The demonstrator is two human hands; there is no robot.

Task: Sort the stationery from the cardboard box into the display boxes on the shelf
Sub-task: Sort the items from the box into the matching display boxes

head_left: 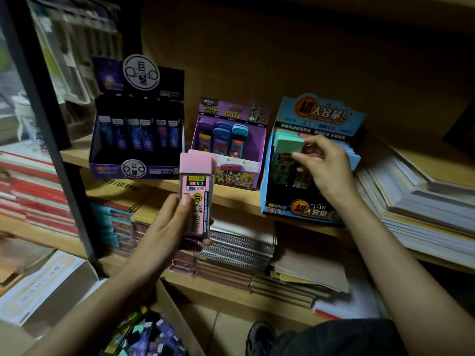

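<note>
A person crouched at a wooden shelf [232, 197] holds a pink pencil-lead case [196, 191] upright in the left hand [172, 224]. The fingers are wrapped around its lower half and the thumb lies across the label marked 2B 0.7. The case hangs in front of the shelf edge, between the dark display box [115, 168] and the purple display box [261, 150], and touches neither.

The right hand [327, 170] reaches into the blue display box [266, 194] at the right of the row. There its thumb and fingertips pinch a mint-capped case [288, 145] standing upright in the box's left column. More mint caps stand behind that case, and pale blue caps [354, 158] line the right side.

The dark box carries a row of 6 upright cases [140, 136] in deep blue and purple. The purple box shows 3 columns of cases [223, 141], capped purple, blue and teal, with white dividers in front of them.

Below, at the person's knees, an open cardboard box [177, 313] holds a jumble of loose stationery [145, 336], too dim to sort by kind. Spiral notebooks [240, 249] are stacked on the lower shelf, and paper stacks [424, 199] sit just beside the blue box.
</note>
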